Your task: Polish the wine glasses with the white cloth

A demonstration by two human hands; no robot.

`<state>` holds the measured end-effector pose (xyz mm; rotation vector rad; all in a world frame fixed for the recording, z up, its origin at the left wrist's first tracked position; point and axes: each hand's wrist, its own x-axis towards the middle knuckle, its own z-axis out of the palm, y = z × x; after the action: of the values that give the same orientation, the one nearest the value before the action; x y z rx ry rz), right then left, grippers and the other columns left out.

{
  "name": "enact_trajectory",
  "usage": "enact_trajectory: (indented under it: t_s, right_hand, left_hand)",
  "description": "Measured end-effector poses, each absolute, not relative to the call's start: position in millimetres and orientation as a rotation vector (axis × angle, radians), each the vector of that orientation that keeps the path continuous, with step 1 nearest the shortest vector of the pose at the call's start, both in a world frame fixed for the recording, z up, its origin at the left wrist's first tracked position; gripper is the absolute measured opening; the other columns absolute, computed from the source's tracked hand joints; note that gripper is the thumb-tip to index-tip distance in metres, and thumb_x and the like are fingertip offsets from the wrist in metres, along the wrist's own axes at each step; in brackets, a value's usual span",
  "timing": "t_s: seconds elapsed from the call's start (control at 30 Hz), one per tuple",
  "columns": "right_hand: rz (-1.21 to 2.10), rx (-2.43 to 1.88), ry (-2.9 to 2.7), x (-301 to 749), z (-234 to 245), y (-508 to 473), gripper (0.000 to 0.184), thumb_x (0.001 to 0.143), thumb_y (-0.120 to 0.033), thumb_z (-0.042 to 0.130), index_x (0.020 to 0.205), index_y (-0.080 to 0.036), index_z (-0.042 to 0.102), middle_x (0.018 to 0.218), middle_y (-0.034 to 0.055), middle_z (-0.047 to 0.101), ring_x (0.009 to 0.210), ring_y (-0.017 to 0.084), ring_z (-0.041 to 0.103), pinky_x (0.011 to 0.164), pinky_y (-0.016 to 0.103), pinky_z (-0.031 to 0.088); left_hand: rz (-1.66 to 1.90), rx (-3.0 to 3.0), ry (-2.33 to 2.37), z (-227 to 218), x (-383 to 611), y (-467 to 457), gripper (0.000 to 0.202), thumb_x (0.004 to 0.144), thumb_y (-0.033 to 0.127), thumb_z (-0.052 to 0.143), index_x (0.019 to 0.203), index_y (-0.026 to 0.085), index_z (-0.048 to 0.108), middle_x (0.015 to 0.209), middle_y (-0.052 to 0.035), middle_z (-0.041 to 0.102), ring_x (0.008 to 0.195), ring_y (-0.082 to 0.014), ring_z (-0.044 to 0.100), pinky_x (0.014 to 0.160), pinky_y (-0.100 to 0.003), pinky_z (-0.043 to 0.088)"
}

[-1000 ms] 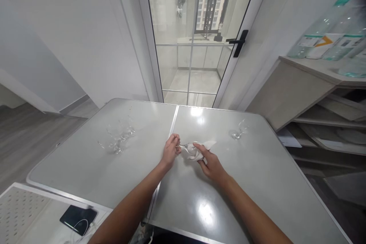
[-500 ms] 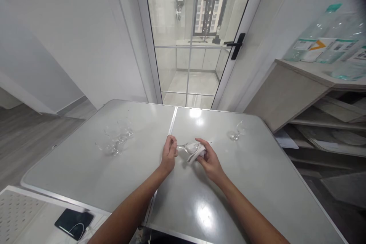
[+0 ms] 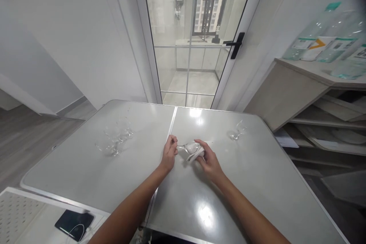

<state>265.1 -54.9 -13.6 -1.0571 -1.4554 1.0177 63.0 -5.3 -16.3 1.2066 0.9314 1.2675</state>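
Left hand (image 3: 168, 155) pinches wine glass (image 3: 187, 147) at its stem; right hand (image 3: 208, 159) closed around white cloth (image 3: 197, 154) against the bowl. Bare table (image 3: 228, 183) all around; other glasses (image 3: 114, 139) well apart.

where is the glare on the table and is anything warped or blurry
Head view: two glare patches on the table, one at its far edge, one near its front edge; wide-angle warp bows the door frame; the top right corner is dark; the bottles look smeared, while the left hand on the wine glass and right hand on the cloth are sharp.
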Motion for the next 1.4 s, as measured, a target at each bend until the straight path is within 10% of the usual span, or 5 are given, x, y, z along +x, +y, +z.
enact_trajectory:
  t_s: [0.3,0.5,0.93,1.17,1.4]
  right_hand:
    - [1.296,-1.072,-1.064,262,-9,-52,0.059,0.090,-0.039,0.071,0.144,-0.025,0.052,0.084,0.0013,0.069,0.073,0.020,0.065,0.068,0.031,0.054]
    - [0.896,-1.069,-1.577,266,-10,-58,0.047,0.089,-0.030,0.068,0.136,-0.031,0.065,0.117,0.0072,0.073,0.104,0.028,0.069,0.095,0.043,0.054]
    - [0.913,-1.063,-1.625,265,-12,-57,0.049,0.087,-0.028,0.067,0.136,-0.031,0.065,0.116,0.0076,0.073,0.108,0.029,0.066,0.102,0.046,0.049]
    - [1.394,-1.044,-1.049,259,-9,-54,0.063,0.088,-0.037,0.071,0.147,-0.026,0.051,0.098,0.0048,0.071,0.083,0.022,0.067,0.076,0.034,0.057]
    - [0.981,-1.088,-1.550,265,-6,-59,0.051,0.087,-0.030,0.071,0.137,-0.032,0.063,0.123,0.0082,0.071,0.113,0.031,0.065,0.105,0.048,0.048]
  left_hand:
    - [1.304,1.477,0.900,-13,61,-7,0.020,0.093,0.039,0.058,0.090,0.021,0.050,0.089,-0.0003,0.041,0.077,-0.0148,0.039,0.065,-0.025,0.038]
    - [1.193,1.069,0.918,-15,66,-7,0.013,0.091,0.033,0.053,0.090,0.023,0.044,0.085,0.0027,0.035,0.060,-0.0104,0.024,0.050,-0.022,0.020]
    - [1.120,0.910,0.974,-11,67,1,0.015,0.074,0.025,0.057,0.083,0.022,0.046,0.078,0.0034,0.035,0.056,-0.0096,0.022,0.047,-0.022,0.015]
    - [1.336,1.325,0.959,-5,61,-7,0.012,0.078,0.023,0.057,0.081,0.022,0.045,0.081,0.0002,0.039,0.070,-0.0150,0.036,0.059,-0.026,0.034]
    - [1.130,0.966,0.943,-6,65,-1,0.015,0.072,0.022,0.055,0.083,0.022,0.043,0.080,0.0028,0.035,0.057,-0.0104,0.021,0.049,-0.023,0.017]
